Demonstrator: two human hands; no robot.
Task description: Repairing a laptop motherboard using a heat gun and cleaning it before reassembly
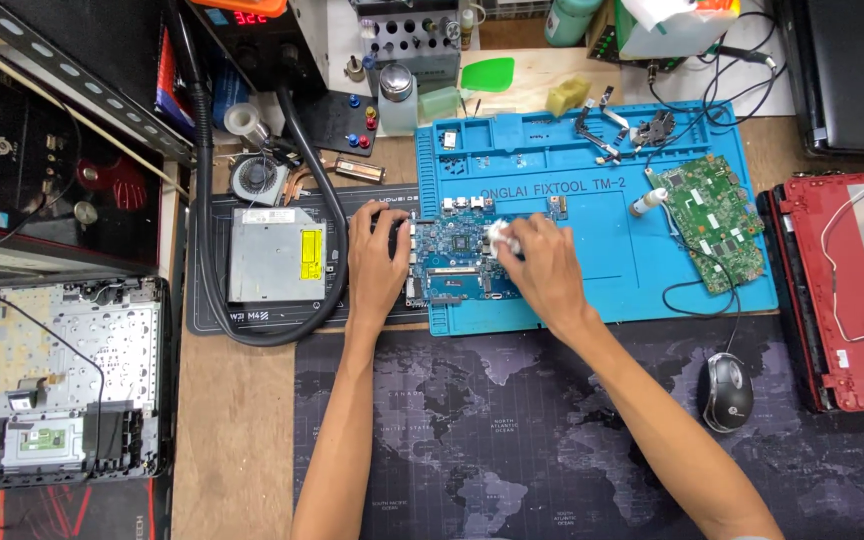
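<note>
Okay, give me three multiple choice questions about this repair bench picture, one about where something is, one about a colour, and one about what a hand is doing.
1. Where does the computer mouse lie?
A. on the dark map-printed desk mat
B. on the blue work mat
C. on the silver drive

2. What colour is the circuit board at the right end of the blue work mat?
A. red
B. green
C. white

3. What is the right hand doing?
A. resting on the mouse
B. hanging free in the air
C. pressing a small white wad to the blue circuit board

Answers: 1 A, the mouse sits on the map mat below the blue one. 2 B, that board is green. 3 C, the fingertips pinch the wad on the board, while the left hand steadies its left edge.
</note>
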